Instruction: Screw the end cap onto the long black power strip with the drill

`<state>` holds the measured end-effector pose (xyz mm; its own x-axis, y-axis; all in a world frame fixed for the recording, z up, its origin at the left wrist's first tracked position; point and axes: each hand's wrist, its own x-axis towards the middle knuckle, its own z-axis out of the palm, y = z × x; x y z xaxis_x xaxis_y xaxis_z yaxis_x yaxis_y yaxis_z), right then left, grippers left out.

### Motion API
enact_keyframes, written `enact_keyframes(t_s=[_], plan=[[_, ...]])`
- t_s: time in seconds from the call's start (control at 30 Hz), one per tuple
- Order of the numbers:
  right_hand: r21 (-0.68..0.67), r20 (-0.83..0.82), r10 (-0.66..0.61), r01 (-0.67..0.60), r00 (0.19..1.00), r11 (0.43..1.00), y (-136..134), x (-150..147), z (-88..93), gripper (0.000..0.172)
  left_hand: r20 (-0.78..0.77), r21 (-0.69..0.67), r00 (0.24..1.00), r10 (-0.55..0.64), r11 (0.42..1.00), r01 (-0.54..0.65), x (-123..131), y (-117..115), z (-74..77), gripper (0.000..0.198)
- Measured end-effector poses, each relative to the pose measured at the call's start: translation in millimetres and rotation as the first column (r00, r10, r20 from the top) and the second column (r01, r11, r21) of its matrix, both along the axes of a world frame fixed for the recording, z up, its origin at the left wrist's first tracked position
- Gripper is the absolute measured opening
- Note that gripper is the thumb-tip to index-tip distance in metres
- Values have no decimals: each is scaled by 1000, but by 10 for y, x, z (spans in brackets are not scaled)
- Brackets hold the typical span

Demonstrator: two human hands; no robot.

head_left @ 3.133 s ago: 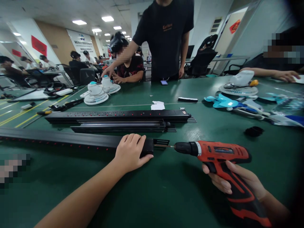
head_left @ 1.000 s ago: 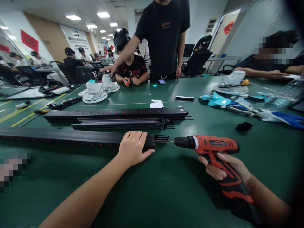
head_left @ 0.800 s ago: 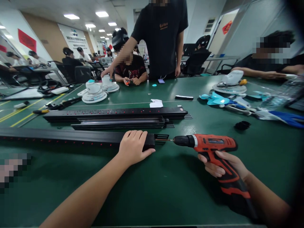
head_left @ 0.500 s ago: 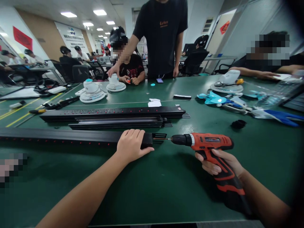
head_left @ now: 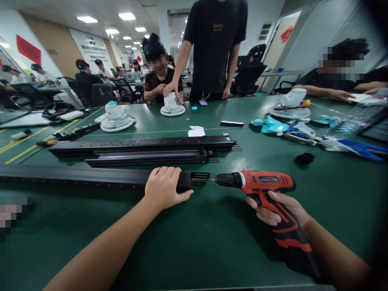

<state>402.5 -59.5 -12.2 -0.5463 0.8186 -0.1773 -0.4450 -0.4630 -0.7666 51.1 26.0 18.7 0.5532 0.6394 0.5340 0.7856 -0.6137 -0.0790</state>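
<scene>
slip risk where drill (head_left: 269,182) points at black bar (head_left: 75,178)

your left hand (head_left: 163,188) is clamped over the right end of the black bar, fingers across the top, thumb on the near side. bar lies on the green table (head_left: 212,250) and runs out of view at left. your right hand (head_left: 291,211) is wrapped round the drill handle, index finger by the trigger. thin bit (head_left: 209,180) points at the bar's end, beside the slotted bracket (head_left: 200,175); can't tell if the tip is seated in anything.

main worry: if you tilt the drill off line, the bit could skid and scratch the bar's end. your left thumb is near the bit's line, so a slip could nick it. one hand holds the bar at one end, so drill twist or push could turn or slide it. bit looks slim; leaning hard could bend it.

writing: co-worker's black shirt (head_left: 216,44) has small orange chest lettering, maybe starts "ca", rest blurred. drill's side plate: unreadable. pale label on the farther bar (head_left: 142,142): too small. wall sign (head_left: 91,46): blue logo, lines of characters, not legible. no brand you can confirm.
</scene>
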Motion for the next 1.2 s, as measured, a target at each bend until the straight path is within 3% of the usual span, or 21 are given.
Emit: enact_keyframes(t_s=[0.2, 1.2], plan=[[30, -52, 57, -55, 997, 998, 21, 43, -76, 44, 9, -9, 1000, 2, 1000, -2, -4, -6, -8, 54], [4, -60, 47, -47, 997, 999, 14, 45, -76, 50, -22, -54, 999, 30, 998, -31, 10, -36, 31, 52]])
